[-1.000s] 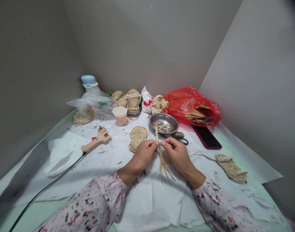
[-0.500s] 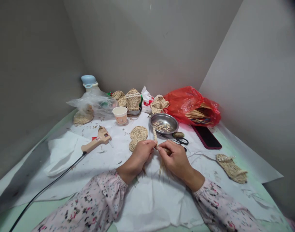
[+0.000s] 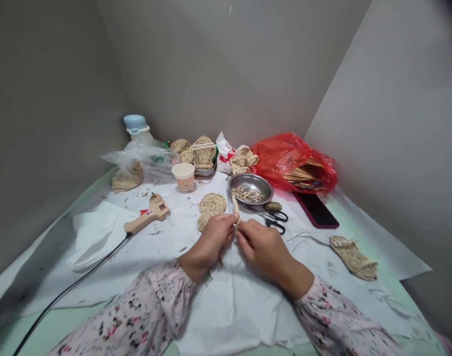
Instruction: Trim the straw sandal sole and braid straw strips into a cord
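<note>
A short pale straw braid stands up from between my two hands, its tip near the rim of a steel bowl. My left hand pinches the braid from the left. From the right, my right hand has its fingers closed at the braid's lower end, close against the left fingertips. A few loose strands hang under my left hand; the other strands are hidden by my right hand. Just behind my left hand lies a flat coiled straw sole.
Black-handled scissors lie right of my hands, near a phone and a red bag of straw. A glue gun with its cord and a paper cup are left. A woven slipper lies far right.
My right hand has turned and drawn in toward my left at the braid. The strands that hung below it are now hidden, and more of the scissors shows.
</note>
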Tool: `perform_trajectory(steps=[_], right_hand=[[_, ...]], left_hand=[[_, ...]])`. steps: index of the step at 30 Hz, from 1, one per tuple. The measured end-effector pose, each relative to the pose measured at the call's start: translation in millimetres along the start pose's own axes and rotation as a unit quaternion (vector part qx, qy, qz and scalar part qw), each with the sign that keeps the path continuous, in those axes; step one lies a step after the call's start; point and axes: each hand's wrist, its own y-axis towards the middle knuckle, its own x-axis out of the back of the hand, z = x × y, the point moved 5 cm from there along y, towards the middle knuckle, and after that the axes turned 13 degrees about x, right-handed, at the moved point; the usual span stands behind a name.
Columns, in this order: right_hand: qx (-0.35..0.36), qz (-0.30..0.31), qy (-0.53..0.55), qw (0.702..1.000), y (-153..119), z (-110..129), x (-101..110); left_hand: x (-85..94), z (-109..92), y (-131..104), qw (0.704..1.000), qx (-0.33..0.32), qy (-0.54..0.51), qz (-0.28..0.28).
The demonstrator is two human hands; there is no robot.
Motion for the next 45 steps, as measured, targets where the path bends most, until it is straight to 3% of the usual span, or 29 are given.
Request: perform_trajectory(steps=[7,14,18,20,23,27,30,35,45], right_hand=[[0.022,0.032,0.034,0.999,0.5,3.7,-3.0],[0.031,0.023,0.045,0.998,-0.2,4.0,-1.8],[0.064,-0.007,0.097,0.993,-1.1,10.9,3.1],[0.060,-0.058,0.152,0.985,-1.2,11.8,9.9],[-0.045,-0.178,0.206,0.961,-4.7,-4.2,19.8],[-0.233,-0.283,0.258,0.894,-15.4,-37.5,16.6],[-0.288,-0.233,0.308,0.876,-13.6,-47.4,4.8],[-0.241,-0.132,0.357,0.893,-3.0,-37.7,-4.4],[-0.236,-0.118,0.418,0.869,-3.8,-39.4,-13.1]], left_hand=[[0.6,0.6,0.8,1.000,0.003,0.002,-0.010],[0.0,1.5,-1.8,1.000,0.004,-0.020,-0.021],[1.4,1.3,-0.7,0.999,0.002,-0.032,-0.023],[2.5,0.9,0.4,0.999,-0.004,-0.025,-0.027],[1.9,0.5,1.2,1.000,-0.011,-0.002,-0.021],[-0.5,0.2,-0.4,1.000,-0.008,0.011,-0.014],[-3.4,-1.2,-2.8,1.000,-0.006,0.020,-0.007],[-12.2,-4.8,-7.5,0.999,-0.020,0.037,0.025],[-14.0,-3.1,-7.5,0.998,-0.014,0.035,0.042]])
